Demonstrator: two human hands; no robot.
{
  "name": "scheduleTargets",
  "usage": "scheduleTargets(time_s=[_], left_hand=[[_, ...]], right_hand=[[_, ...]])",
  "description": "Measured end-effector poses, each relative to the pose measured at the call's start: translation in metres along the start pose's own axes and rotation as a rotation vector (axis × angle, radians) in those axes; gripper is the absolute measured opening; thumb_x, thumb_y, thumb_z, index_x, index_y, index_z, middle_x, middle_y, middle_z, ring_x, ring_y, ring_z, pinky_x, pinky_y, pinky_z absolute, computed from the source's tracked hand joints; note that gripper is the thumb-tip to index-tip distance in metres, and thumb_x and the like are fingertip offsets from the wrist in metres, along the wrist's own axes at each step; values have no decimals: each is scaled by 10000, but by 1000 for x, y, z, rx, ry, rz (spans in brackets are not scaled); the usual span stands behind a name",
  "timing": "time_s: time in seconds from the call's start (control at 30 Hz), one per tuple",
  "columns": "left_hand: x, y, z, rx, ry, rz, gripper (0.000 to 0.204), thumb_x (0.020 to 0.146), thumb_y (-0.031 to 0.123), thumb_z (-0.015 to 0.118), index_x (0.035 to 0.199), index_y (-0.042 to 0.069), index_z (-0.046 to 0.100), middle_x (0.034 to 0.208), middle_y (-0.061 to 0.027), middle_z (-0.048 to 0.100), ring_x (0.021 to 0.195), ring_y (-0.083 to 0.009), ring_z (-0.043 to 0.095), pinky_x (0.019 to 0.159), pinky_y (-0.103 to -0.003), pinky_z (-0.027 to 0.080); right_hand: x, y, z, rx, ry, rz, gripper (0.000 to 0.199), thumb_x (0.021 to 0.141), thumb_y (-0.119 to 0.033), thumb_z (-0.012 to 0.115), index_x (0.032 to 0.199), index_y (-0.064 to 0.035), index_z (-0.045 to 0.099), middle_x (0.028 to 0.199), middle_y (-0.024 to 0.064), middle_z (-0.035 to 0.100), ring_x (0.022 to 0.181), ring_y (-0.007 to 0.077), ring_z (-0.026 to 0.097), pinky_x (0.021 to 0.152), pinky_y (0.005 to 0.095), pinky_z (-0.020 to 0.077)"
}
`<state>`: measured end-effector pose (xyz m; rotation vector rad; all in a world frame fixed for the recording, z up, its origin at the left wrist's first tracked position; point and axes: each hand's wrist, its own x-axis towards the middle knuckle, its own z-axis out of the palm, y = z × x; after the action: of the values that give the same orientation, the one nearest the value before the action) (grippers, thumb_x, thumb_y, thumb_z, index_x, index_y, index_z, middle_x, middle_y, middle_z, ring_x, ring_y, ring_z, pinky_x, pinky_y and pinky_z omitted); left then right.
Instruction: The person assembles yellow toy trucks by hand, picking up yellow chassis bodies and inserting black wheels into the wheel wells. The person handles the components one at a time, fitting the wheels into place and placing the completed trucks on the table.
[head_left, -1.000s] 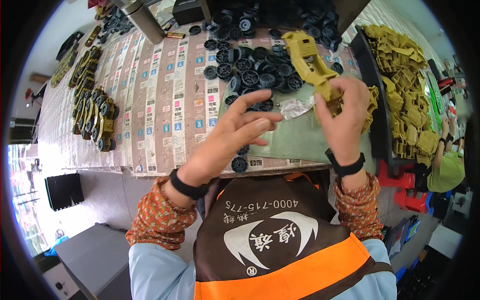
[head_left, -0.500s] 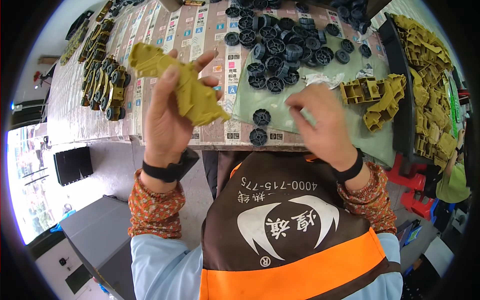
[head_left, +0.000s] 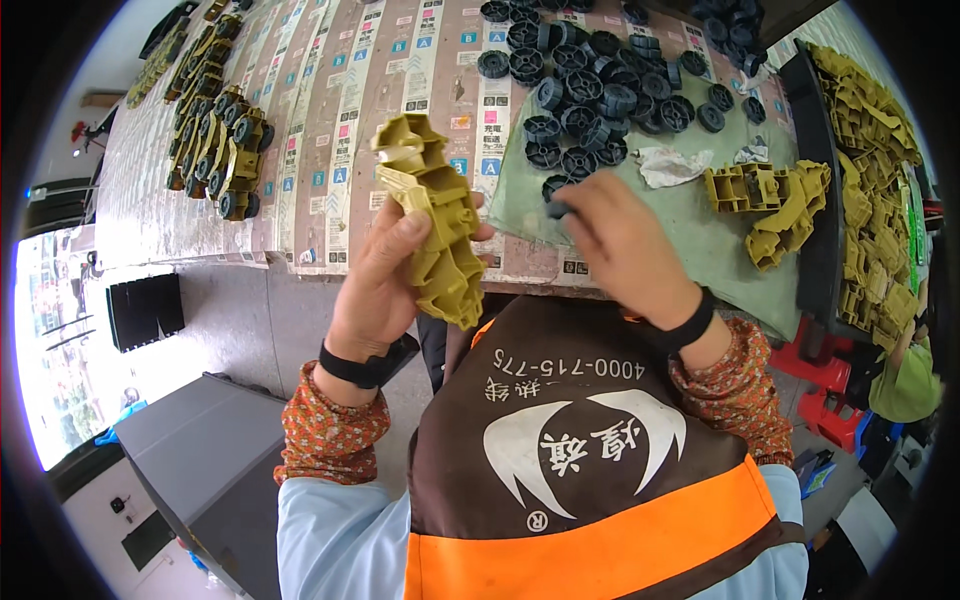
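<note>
My left hand [head_left: 392, 255] is closed round a mustard-yellow plastic toy vehicle body [head_left: 447, 235], held tilted above the table's near edge. Its hollow, ribbed underside shows. To the right, my right hand [head_left: 632, 238] pinches a dark plastic toy wheel [head_left: 559, 210] between thumb and fingertips; only part of that wheel shows. Just beyond these fingers lies a single wheel [head_left: 555, 187] on the green cloth [head_left: 690, 225]. A heap of black toy wheels [head_left: 582, 90] covers the cloth's far side.
Two loose vehicle bodies [head_left: 780, 215] lie right of the cloth, beside a dark tray [head_left: 812, 200] piled with more bodies [head_left: 870, 190]. Crumpled white tissue [head_left: 673, 166] sits near the wheels. Rows of wheeled vehicles [head_left: 218, 150] stand at far left. Another person's green sleeve [head_left: 903, 380] shows at right.
My left hand has moved right and turned the vehicle body so its hollow side shows. My right hand has picked up the nearer of two loose wheels.
</note>
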<state>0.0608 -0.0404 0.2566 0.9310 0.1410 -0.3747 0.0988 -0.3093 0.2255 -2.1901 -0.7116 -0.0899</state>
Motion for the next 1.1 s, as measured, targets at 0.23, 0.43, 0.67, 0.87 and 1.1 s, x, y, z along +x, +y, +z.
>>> scheduleTargets(time_s=[0.23,0.43,0.67,0.87,1.1], left_hand=[[14,-21,10,-99,-54,-83,711,1095,614,364,1489,27,439,1354,-203,617,1122,-295,697,1004,-491,590],[24,-32,13,-168,-76,-113,728,1085,651,327,1458,40,463,1320,-189,621,1141,-310,684,1002,-544,583],[26,-33,25,-23,50,-119,587,1073,507,530,1468,79,461,1305,-123,594,1184,-297,642,1022,-617,553],[25,-21,27,214,-14,-163,709,992,389,712,1518,53,376,1281,-96,561,1214,-239,605,1007,-468,566],[25,-34,48,280,18,-33,744,1007,312,736,1526,49,273,1318,-102,541,1201,-184,576,1009,-345,517]], right_hand=[[-8,32,-56,-248,-195,229,244,879,-24,659,1118,8,617,1032,210,569,982,425,609,862,496,497],[-28,25,-44,-350,-6,178,424,860,-40,709,1259,9,574,1143,194,546,1077,409,573,920,482,502],[-35,32,-40,-382,16,176,462,852,-51,730,1286,-8,579,1168,197,556,1075,425,573,917,475,507],[-19,-2,-50,444,31,344,434,893,-44,726,1305,-35,588,1138,90,572,966,213,627,803,327,532],[1,-25,-14,602,215,108,457,899,39,700,1333,-35,577,1181,90,567,1005,185,628,829,291,555]])
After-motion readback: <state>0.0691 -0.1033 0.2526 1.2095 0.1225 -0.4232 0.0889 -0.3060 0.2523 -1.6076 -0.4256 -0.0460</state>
